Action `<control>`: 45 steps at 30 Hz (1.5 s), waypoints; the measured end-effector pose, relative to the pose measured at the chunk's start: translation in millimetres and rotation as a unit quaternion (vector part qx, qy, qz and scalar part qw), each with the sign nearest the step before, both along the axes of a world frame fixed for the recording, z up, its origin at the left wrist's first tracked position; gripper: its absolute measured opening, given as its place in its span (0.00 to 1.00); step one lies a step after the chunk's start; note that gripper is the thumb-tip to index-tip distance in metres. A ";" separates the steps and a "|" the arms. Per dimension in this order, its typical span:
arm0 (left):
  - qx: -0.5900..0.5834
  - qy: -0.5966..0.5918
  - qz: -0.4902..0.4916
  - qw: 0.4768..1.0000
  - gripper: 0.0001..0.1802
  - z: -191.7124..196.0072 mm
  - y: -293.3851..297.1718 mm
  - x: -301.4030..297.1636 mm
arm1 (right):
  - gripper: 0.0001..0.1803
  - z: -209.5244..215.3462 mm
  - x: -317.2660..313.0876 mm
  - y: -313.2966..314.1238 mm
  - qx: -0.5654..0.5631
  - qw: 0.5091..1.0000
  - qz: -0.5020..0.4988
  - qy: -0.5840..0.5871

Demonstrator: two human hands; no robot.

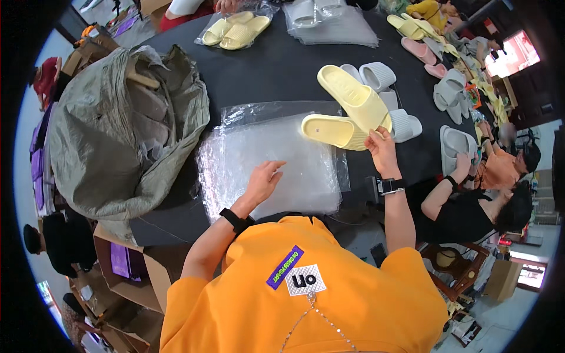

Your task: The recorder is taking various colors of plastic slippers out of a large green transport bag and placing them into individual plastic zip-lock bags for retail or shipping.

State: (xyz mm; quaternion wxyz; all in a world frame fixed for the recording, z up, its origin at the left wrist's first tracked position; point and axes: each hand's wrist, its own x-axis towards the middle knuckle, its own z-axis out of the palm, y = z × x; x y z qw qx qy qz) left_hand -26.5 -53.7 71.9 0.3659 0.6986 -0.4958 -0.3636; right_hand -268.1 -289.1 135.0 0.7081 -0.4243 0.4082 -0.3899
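Note:
My right hand (382, 150) is closed on a pale yellow slide slipper (348, 89) at its strap end, with the sole slanting up and to the left. Beneath it a second yellow slipper (329, 130) points left over the bags; I cannot tell whether the same fingers also grip it. Over the left part of a stack of clear plastic bags (288, 153), my left hand (263, 181) holds nothing, its fingers stretched out to the right. Grey slippers (406, 125) lie just beyond the yellow pair, partly hidden by it.
A big grey-green sack (88, 129) with slippers inside fills the table's left side. Bagged yellow slippers (242, 32) and more clear bags (335, 32) lie at the far edge. Slippers line the right side, where a co-worker's hand (462, 167) touches a grey slipper (457, 144).

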 end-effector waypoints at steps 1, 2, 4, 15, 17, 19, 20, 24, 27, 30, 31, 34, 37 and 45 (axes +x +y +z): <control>-0.005 -0.072 -0.006 0.997 0.18 -6.2 3.0 -0.8 | 0.12 0.3 2.4 -1.5 -0.007 1.000 0.000 -0.012; -0.010 -0.143 -0.011 0.990 0.19 -12.4 6.5 -4.2 | 0.13 1.5 4.6 -3.9 -0.014 1.000 0.001 -0.024; -0.010 -0.278 -0.018 0.960 0.22 -23.6 15.7 -2.6 | 0.17 20.5 9.6 -14.6 -0.031 0.998 -0.026 -0.039; 0.000 -0.394 -0.077 0.916 0.28 -42.5 65.4 11.6 | 0.04 145.7 -30.8 -169.4 -0.230 0.965 -0.098 -0.081; 0.008 -0.376 -0.123 0.918 0.26 -36.5 68.2 4.1 | 0.06 132.3 -57.6 -208.1 -0.231 0.965 -0.118 -0.046; 0.036 -0.352 -0.156 0.922 0.25 -31.2 73.6 -0.5 | 0.10 105.2 -63.4 -223.2 -0.189 0.969 -0.159 -0.007; 0.045 -0.331 -0.171 0.927 0.24 -26.4 75.8 -0.3 | 0.17 93.2 -69.7 -223.0 -0.145 0.981 -0.100 0.078; 0.037 -0.289 -0.162 0.943 0.22 -33.7 83.5 1.4 | 0.30 38.7 -85.1 -215.0 -0.027 0.984 -0.051 0.170; 0.045 -0.293 -0.161 0.941 0.20 -32.4 85.4 5.6 | 0.24 -4.2 -70.5 -201.8 -0.148 0.923 -0.051 0.352; 0.059 -0.307 -0.166 0.935 0.19 -38.8 90.9 8.4 | 0.19 -14.4 -10.8 -125.3 -0.186 0.929 0.053 0.315; 0.037 -0.300 -0.166 0.939 0.20 -42.5 88.9 7.4 | 0.18 -33.8 -11.7 -104.8 -0.187 0.931 0.115 0.291; 0.050 -0.311 -0.174 0.933 0.20 -30.5 88.5 5.8 | 0.17 -36.5 28.4 15.7 -0.306 0.851 0.275 0.326; 0.059 -0.263 -0.176 0.947 0.19 -39.9 91.2 1.5 | 0.29 -71.2 29.8 87.0 -0.533 0.667 0.376 0.360; 0.130 -0.352 0.018 0.927 0.40 -12.5 116.4 11.2 | 0.36 -91.4 20.9 152.5 -0.488 0.597 0.428 0.471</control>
